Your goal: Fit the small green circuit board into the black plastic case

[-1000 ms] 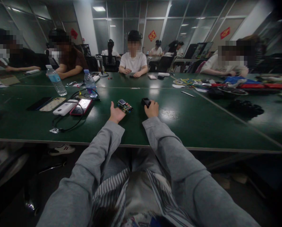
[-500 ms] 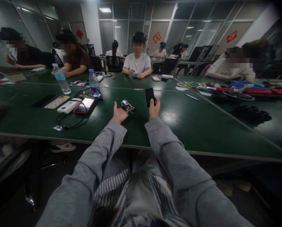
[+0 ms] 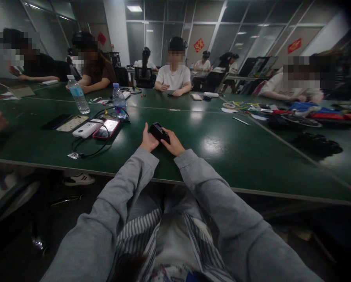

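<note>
My left hand [image 3: 148, 141], palm up with its thumb raised, holds the circuit board from below. Over that board lies a black plastic cover [image 3: 157, 133], hiding nearly all of it; a small grey screen-like patch shows at its upper end. From the right, my right hand [image 3: 174, 144] grips the cover, fingers on top and along its near side. Both hands meet just above the green table [image 3: 128, 156], close to its front edge. Whether the cover is fully seated on the board I cannot tell.
Left of my hands lie a white power bank [image 3: 87, 128], a red-edged phone [image 3: 106, 130], more phones and a looped black cable. Two water bottles [image 3: 119, 102] stand behind them. Tangled cables and black gloves [image 3: 319, 143] lie at right. Other people sit around the table.
My right hand has brought the black cover left and down onto the circuit board in my left hand. The board is now mostly covered. The view has shifted slightly.
</note>
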Demonstrator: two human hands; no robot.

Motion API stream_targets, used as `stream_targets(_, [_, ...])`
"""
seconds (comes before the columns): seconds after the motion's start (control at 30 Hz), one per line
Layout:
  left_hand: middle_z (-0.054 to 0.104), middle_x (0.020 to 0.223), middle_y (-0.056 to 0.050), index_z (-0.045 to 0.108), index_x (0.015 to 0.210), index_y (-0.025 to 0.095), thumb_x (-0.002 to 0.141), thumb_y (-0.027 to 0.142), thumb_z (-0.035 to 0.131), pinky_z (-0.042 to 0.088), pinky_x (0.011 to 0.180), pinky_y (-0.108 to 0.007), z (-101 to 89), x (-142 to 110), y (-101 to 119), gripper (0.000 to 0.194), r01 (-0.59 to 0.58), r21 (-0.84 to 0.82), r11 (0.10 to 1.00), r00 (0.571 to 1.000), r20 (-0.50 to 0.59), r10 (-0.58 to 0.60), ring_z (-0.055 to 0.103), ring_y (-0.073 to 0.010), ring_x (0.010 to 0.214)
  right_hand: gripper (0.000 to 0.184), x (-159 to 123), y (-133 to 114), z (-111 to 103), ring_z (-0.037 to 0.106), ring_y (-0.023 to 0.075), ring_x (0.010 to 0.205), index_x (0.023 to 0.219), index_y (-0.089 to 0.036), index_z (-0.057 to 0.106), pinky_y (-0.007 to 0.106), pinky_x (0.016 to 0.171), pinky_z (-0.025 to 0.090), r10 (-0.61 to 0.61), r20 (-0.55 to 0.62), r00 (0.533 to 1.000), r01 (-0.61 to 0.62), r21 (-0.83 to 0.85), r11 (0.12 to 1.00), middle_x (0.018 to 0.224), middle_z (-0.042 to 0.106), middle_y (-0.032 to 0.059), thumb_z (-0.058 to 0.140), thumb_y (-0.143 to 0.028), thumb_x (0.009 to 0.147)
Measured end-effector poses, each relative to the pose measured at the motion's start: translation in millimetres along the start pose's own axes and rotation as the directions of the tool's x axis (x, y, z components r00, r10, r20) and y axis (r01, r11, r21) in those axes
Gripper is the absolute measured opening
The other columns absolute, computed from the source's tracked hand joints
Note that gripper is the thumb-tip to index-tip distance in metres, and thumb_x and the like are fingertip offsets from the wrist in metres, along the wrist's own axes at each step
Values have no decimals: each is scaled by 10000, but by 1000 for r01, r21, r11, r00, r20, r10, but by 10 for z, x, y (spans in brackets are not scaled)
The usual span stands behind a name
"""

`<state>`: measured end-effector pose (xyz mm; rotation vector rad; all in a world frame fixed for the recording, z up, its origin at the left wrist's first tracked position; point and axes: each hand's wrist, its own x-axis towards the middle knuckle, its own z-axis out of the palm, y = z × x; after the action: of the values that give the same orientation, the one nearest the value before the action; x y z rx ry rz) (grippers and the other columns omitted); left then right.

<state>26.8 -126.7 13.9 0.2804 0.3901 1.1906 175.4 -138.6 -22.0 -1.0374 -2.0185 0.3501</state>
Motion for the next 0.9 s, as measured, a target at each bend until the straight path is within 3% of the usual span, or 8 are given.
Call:
stream_targets(0.37, [704,782,-98,674,939,141,876,590,520,508,933,-396,-29,52,5,478,0,50,999,1000,-29,2,692,-245,866,619,5,-12,-17,463,289,1294,1430,-212,385,526,1117,350,-10,-5,1000,10,20,1000,1399,489,150,583,-331,855])
stream_targets(0.57, [721,813,-106,677,1011,139,877,591,517,528,914,-412,-35,43,23,498,17,80,997,999,-51,-13,702,-262,888,630,21,-70,-36,458,286,1301,1390,-208,411,502,1122,343,33,-36,999,-29,95,995,1405,489,150,557,-531,869])
stream_targets(0.7, [737,920,-145,666,1097,100,880,589,514,533,918,-414,-34,29,27,557,23,82,996,1000,9,-24,704,-277,935,714,47,-60,-41,555,263,1164,1342,-176,426,449,1038,420,202,-90,975,-174,249,953,1258,566,154,487,-688,848])
stream_targets(0.9, [739,989,-171,644,1183,70,883,585,516,543,909,-414,-21,17,17,610,15,63,998,1000,16,-16,706,-285,959,656,109,40,-29,597,183,882,1201,-217,470,375,865,491,450,-49,892,-380,459,803,929,603,33,536,-724,790])
